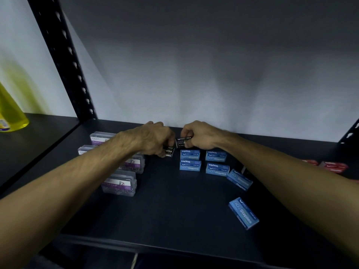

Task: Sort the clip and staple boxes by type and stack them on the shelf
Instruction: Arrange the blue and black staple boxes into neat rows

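The dark shelf (174, 210) carries everything, with a black perforated upright (64, 61) rising at its back left corner and a yellow bottle (9, 111) standing beyond that post, far left of the left hand (153, 139). Both bare forearms reach in toward the back wall. The left hand curls its fingers round a black staples box (168, 151) that sits on top of another black one. The right hand (200, 135), just beside it, pinches a second black staples box (184, 142) held slightly higher, the two boxes nearly touching. Left of and below the left hand, partly hidden by that forearm, stand clear paper clip boxes (120, 183) with purple labels. Directly in front of the right hand sit four blue staples boxes (190, 165) in a neat two-by-two block; two loose blue boxes (243, 213) lie tilted nearer the shelf's front. Red boxes (333, 166) show past the right forearm, blurred.
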The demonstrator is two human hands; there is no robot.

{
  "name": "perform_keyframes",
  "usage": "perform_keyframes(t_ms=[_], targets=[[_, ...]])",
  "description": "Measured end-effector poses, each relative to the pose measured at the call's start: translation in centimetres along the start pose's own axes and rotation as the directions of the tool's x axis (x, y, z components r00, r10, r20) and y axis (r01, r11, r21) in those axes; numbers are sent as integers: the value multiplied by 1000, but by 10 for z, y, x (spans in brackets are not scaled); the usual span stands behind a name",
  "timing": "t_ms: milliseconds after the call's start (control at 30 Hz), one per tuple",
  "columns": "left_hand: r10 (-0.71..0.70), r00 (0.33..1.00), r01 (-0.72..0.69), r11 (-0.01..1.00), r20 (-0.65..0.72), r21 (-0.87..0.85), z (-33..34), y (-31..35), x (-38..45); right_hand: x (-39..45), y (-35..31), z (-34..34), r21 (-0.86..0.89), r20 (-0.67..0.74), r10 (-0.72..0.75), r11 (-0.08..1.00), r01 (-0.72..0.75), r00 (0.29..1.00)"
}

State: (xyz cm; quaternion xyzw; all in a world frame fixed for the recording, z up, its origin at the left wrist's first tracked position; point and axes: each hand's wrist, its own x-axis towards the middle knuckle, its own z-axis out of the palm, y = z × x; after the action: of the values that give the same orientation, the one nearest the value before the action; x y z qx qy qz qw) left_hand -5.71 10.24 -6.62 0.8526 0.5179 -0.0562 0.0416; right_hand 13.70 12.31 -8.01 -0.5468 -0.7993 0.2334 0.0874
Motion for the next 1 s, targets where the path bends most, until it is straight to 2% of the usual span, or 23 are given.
perform_keyframes(t_ms=[400,500,567,667,800,900,1000], targets=[[8,999,-9,1000,-32,-24,-2,7,-3,-11,9,-3,59,-36,14,998,-12,999],[12,996,-21,995,-88,-95,-3,7,-7,-18,10,-8,73,-58,2,997,2,998],[16,988,-46,978,-151,-203,-6,6,-10,-26,8,-14,85,-82,-7,996,14,997],[-20,981,-64,904,-192,-423,-14,8,-18,-43,5,-26,111,-134,-22,993,37,991],[-57,968,-100,806,-244,-584,-27,17,-32,-80,1,-46,160,-194,-20,986,52,981],[2,973,-172,673,-231,-719,-39,33,-46,-115,2,-57,172,-226,-12,984,52,974],[79,976,-209,611,-203,-764,-44,59,-56,-151,4,-67,156,-235,0,987,38,972]])
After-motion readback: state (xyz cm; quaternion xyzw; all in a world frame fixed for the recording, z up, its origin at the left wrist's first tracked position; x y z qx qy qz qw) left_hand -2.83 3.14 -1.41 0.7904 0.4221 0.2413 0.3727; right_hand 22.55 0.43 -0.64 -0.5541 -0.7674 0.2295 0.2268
